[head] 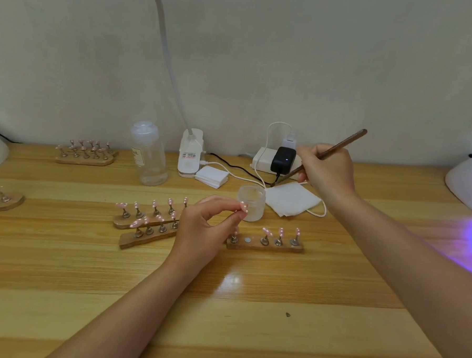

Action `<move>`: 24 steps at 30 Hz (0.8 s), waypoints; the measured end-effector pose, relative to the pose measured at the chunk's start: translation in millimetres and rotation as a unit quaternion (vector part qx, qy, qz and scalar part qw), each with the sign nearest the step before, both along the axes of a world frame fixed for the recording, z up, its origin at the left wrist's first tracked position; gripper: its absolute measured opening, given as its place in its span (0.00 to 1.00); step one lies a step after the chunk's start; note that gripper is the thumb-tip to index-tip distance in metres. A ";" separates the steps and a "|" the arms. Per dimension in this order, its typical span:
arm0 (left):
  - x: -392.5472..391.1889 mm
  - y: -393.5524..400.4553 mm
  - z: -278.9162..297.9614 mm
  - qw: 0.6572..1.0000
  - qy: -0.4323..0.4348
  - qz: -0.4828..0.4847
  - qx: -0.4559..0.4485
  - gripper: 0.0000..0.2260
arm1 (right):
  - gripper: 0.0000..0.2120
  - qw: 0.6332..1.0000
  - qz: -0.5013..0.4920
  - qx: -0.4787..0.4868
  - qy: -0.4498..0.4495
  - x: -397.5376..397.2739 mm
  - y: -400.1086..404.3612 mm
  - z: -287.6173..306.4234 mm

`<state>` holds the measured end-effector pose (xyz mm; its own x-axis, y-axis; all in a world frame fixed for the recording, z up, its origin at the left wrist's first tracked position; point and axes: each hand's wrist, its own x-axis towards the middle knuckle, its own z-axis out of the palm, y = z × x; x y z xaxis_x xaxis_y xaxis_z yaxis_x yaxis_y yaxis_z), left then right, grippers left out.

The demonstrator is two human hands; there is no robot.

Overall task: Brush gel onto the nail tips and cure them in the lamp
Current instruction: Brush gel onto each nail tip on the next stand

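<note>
While the left hand (208, 221) pinches one pink nail tip (243, 206) at centre frame, lifted off its vacant spot on the wooden holder (265, 244) just below, the right hand (325, 170) grips the brush (320, 157) pen-style, bristles aimed down toward the frosted gel jar (251, 203), probably to load gel. The curing lamp (468, 182) sits at the right edge, casting violet light onto the table (223, 301).

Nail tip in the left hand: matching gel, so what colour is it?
Pale pink with white dots on the nail tip, head view.
</note>
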<state>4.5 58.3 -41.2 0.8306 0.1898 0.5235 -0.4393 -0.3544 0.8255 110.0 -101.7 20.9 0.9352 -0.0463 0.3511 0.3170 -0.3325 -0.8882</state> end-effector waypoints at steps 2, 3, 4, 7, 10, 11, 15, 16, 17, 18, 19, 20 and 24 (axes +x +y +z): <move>-0.2 -0.2 0.2 1.000 0.001 0.001 -0.002 0.10 | 0.16 0.998 0.033 0.054 -0.003 -12.0 -1.9 1.1; -0.3 -0.1 0.2 1.000 0.001 0.001 -0.002 0.10 | 0.16 0.995 0.056 0.080 -0.003 -19.6 -2.5 0.2; -0.4 -0.2 0.3 1.000 0.001 0.001 -0.001 0.11 | 0.15 0.992 0.078 0.099 -0.002 -27.6 -2.4 -1.9; -0.1 0.0 0.1 1.000 0.003 -0.002 -0.002 0.10 | 0.15 0.985 0.132 0.105 -0.034 -51.5 0.6 -12.8; -0.5 -1.3 0.6 1.000 0.002 -0.004 -0.011 0.10 | 0.15 0.977 0.164 0.108 -0.078 -70.0 6.6 -22.6; -0.7 -1.8 0.7 1.000 -0.001 -0.006 -0.017 0.11 | 0.14 0.977 0.166 0.104 -0.088 -73.6 8.2 -25.6; -1.3 -2.7 1.0 0.999 -0.004 -0.020 -0.032 0.11 | 0.14 0.975 0.169 0.094 -0.113 -79.0 11.1 -34.5; -1.2 -2.7 1.0 0.999 -0.003 -0.021 -0.033 0.11 | 0.14 0.975 0.166 0.091 -0.120 -79.0 11.2 -35.8; -1.2 -2.7 1.1 0.999 -0.004 -0.021 -0.032 0.11 | 0.14 0.975 0.162 0.086 -0.127 -78.8 11.4 -36.8; -1.3 -2.7 1.1 0.999 -0.005 -0.021 -0.029 0.11 | 0.14 0.975 0.159 0.080 -0.131 -78.7 11.6 -37.4; -1.5 -2.7 1.1 0.999 -0.006 -0.021 -0.027 0.11 | 0.14 0.976 0.157 0.075 -0.133 -78.7 11.7 -37.6; -1.7 -2.6 1.1 0.999 -0.007 -0.021 -0.026 0.12 | 0.14 0.976 0.156 0.071 -0.133 -78.6 11.9 -37.7; -0.9 -2.2 1.0 1.000 -0.008 -0.019 -0.019 0.11 | 0.13 0.975 0.158 0.052 -0.147 -79.3 12.8 -38.8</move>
<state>3.6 56.1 -40.2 0.8290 0.1782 0.5301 -0.4658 -0.3045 0.8308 30.7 -89.0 -17.8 0.7685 0.1778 0.6147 0.6348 -0.0908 -0.7673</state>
